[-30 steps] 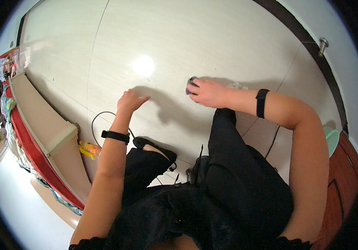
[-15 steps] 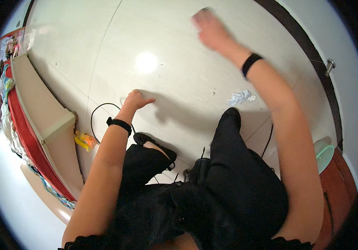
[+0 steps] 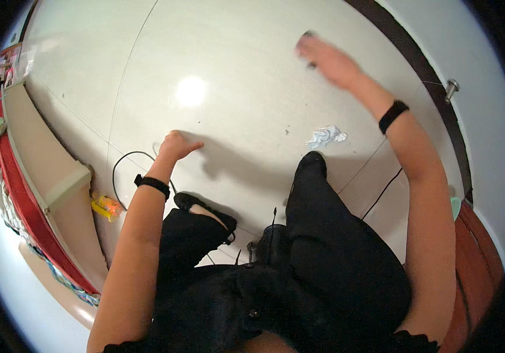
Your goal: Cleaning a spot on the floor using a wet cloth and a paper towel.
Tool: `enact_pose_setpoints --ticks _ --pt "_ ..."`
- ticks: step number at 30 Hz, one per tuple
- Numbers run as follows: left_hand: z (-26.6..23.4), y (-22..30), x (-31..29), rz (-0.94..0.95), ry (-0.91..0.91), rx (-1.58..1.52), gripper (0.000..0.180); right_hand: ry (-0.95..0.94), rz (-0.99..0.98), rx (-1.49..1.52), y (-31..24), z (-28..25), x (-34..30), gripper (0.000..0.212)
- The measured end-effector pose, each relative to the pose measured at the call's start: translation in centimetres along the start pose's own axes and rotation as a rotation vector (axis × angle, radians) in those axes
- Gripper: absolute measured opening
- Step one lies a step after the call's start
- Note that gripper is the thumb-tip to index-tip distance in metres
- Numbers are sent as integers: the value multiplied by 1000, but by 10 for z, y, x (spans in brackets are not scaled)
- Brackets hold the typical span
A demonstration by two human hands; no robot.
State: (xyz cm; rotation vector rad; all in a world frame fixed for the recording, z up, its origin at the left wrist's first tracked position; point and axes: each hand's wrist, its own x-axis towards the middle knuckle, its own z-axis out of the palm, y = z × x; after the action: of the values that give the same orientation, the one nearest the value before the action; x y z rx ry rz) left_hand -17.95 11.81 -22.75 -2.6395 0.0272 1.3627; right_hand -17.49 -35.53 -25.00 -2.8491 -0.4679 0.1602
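Observation:
My left hand [image 3: 177,146] is over the pale tiled floor [image 3: 235,88], back upward and thumb stretched out to the right. Its other fingers bend down, their ends hidden, and no held thing shows. Beside it a thin black cable [image 3: 128,154] curves on the floor. Farther off to the right, my right hand [image 3: 330,60] reaches out, smeared by motion. Small dark patches show at its fingers, seemingly edges of a dark thing in its grip, too blurred to name. Nearer to me than that hand, a crumpled whitish wrapper or tissue [image 3: 326,136] lies by my dark shoe [image 3: 311,162].
A beige bed frame [image 3: 47,159] with red bedding [image 3: 20,188] runs along the left. By its corner lies a yellow and orange packet [image 3: 106,207]. On the right are a metal doorstop [image 3: 451,89], a green basin [image 3: 455,207] and a second black cable [image 3: 385,191].
My right hand has swung toward the right and nearer to me. My left hand keeps its shape. The floor and bed have shifted slightly left in the picture as the view turned.

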Motion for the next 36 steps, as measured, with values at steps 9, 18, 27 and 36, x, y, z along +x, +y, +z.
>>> enact_pose_setpoints --ticks 9,18,27,36 --pt "-1 4 1 81 21 -4 88 -284 -565 285 -75 28 -92 37" --pt "9 -10 13 9 31 -125 105 90 19 -287 6 -6 52 57" --pt "9 -6 12 28 14 -108 104 125 946 -390 132 1 -255 60" --pt "8 -8 12 38 41 -120 103 157 879 88 29 -8 -236 48"
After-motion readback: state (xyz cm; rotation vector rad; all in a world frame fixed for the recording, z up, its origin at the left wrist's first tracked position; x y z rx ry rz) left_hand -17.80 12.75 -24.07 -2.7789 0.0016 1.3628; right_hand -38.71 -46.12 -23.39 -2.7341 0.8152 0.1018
